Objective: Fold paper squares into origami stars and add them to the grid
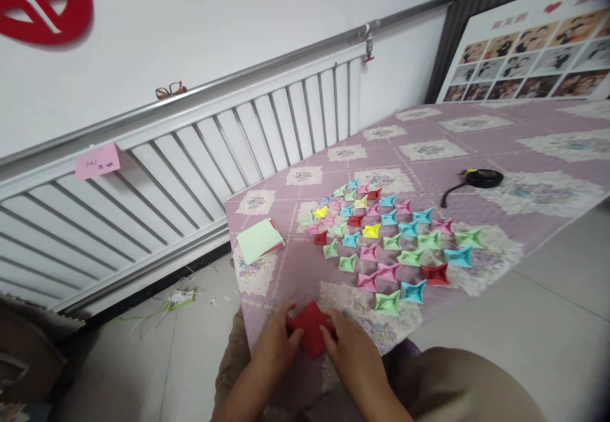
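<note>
Red paper square [311,334] pinched between both hands at near edge of bed cover [524,155], corner-on like a diamond. Left hand [276,340] fingers clamped on left corner, right hand [347,344] fingers on right edge; both equally close, folded stars [388,244] farther ahead.

A red paper square [311,334] lies at the bed's near edge, partly folded.

I'm seeing my left hand [275,350] and right hand [351,350] bare, no rings or watch showing, forearms uncovered to the frame edge, and tan trousers [457,390] over my knees.
</note>
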The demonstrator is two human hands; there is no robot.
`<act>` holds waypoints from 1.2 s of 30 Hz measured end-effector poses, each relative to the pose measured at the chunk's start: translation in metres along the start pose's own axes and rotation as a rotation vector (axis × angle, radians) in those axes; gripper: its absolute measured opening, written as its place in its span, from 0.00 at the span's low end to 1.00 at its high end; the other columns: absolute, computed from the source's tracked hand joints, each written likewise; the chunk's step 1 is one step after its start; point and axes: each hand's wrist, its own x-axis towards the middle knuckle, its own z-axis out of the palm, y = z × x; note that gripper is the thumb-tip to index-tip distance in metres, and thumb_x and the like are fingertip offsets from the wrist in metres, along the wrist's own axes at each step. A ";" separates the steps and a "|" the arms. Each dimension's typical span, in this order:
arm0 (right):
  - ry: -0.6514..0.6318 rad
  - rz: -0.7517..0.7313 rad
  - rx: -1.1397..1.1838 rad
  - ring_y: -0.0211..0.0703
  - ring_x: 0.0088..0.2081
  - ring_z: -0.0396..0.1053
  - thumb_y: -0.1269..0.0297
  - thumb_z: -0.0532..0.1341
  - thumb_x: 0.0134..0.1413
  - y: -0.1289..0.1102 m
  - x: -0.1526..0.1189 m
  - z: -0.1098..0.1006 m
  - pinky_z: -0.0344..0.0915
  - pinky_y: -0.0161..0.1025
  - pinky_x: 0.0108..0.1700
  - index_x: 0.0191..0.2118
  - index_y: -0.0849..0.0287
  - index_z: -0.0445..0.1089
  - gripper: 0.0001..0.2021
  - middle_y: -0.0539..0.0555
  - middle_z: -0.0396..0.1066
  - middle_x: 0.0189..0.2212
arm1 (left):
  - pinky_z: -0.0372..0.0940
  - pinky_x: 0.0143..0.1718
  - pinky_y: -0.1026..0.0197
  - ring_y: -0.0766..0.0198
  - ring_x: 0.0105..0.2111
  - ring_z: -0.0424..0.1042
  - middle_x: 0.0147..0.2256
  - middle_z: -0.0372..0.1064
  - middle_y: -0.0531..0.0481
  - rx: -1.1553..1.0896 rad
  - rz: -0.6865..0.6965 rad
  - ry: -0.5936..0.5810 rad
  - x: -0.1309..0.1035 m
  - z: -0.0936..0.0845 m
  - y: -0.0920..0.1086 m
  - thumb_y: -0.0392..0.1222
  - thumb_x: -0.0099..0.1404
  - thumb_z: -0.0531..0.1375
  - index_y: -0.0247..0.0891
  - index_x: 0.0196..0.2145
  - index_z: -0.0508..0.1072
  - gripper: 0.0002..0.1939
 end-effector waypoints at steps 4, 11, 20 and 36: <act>0.019 -0.081 -0.149 0.50 0.39 0.72 0.70 0.54 0.55 0.001 0.001 0.004 0.62 0.41 0.40 0.45 0.56 0.69 0.13 0.56 0.76 0.38 | 0.61 0.44 0.55 0.55 0.39 0.69 0.41 0.71 0.44 0.129 0.096 0.087 -0.008 0.001 -0.004 0.35 0.56 0.59 0.37 0.56 0.64 0.29; -0.008 -0.074 -0.230 0.50 0.38 0.73 0.69 0.54 0.57 0.001 0.003 0.004 0.62 0.41 0.38 0.44 0.57 0.69 0.11 0.55 0.76 0.36 | 0.64 0.49 0.51 0.55 0.46 0.68 0.44 0.70 0.43 0.532 0.655 0.107 -0.034 0.010 -0.028 0.31 0.61 0.53 0.39 0.45 0.71 0.16; 0.071 -0.169 -0.256 0.49 0.38 0.69 0.71 0.53 0.58 0.004 0.002 0.008 0.62 0.42 0.40 0.38 0.57 0.69 0.09 0.56 0.72 0.34 | 0.56 0.58 0.47 0.50 0.61 0.54 0.59 0.59 0.41 0.835 0.843 -0.069 -0.040 0.011 -0.051 0.45 0.63 0.57 0.35 0.59 0.59 0.28; -0.104 -0.353 -0.355 0.54 0.59 0.59 0.62 0.59 0.56 0.002 -0.005 0.015 0.55 0.53 0.56 0.56 0.50 0.65 0.21 0.52 0.65 0.57 | 0.46 0.60 0.53 0.53 0.60 0.55 0.58 0.61 0.47 0.799 0.889 0.037 -0.035 0.012 -0.047 0.52 0.62 0.57 0.39 0.51 0.68 0.23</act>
